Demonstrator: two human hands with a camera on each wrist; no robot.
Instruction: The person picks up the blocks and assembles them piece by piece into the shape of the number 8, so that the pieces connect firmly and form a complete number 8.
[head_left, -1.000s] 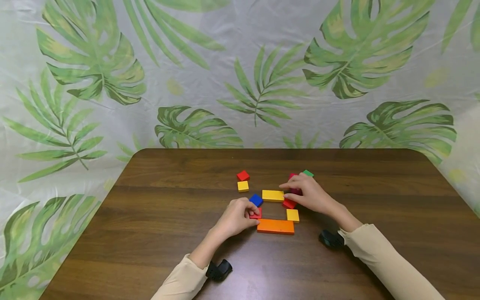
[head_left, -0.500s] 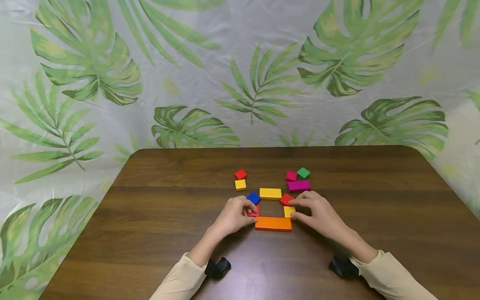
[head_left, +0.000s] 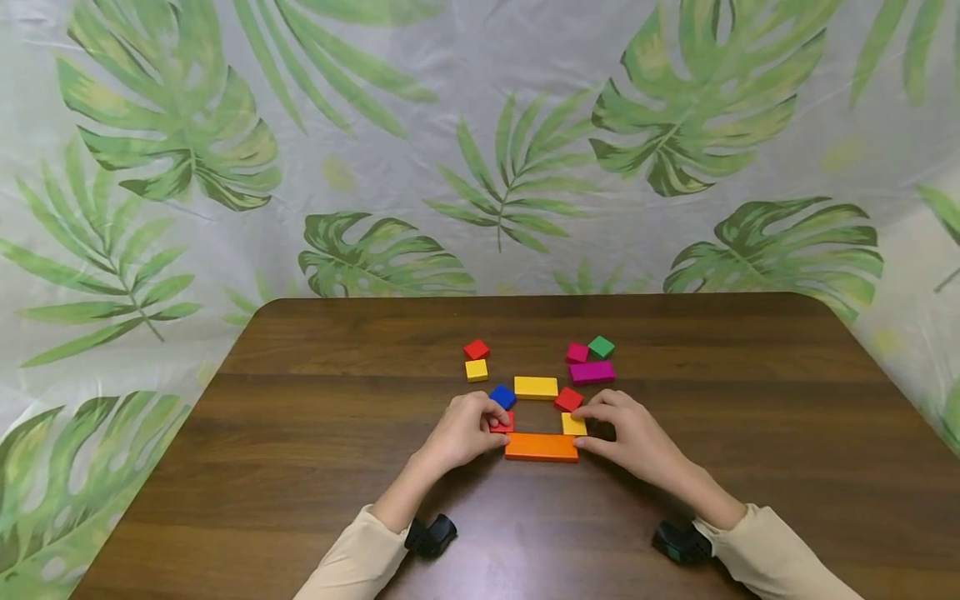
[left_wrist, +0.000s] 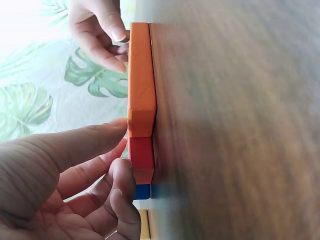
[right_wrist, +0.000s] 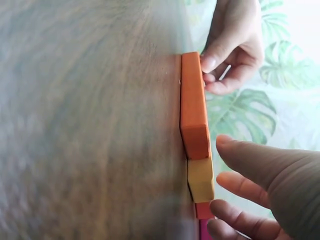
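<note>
In the head view, a long orange block (head_left: 542, 447) lies flat nearest the person. My left hand (head_left: 463, 429) rests at its left end, thumb tip on the orange block and bent fingertips on a small red block (head_left: 510, 426) behind it. At the right end, my right hand (head_left: 636, 433) has its thumb close to the orange block and its fingertips beside a small yellow block (head_left: 573, 424). In the right wrist view the right thumb stands slightly apart from the orange block (right_wrist: 194, 105). Neither hand has a block pinched between thumb and fingers.
Behind these lie a blue block (head_left: 503, 396), a longer yellow block (head_left: 536, 387) and a turned red block (head_left: 569, 400). Farther back are a purple block (head_left: 592, 372), a magenta block (head_left: 577, 353), a green block (head_left: 602, 347), a red block (head_left: 476, 349) and a yellow block (head_left: 476, 370).
The right hand has come nearer from the magenta and purple blocks to the yellow block and the orange block's right end. The small yellow block sits slightly closer in. The left hand stays put.
</note>
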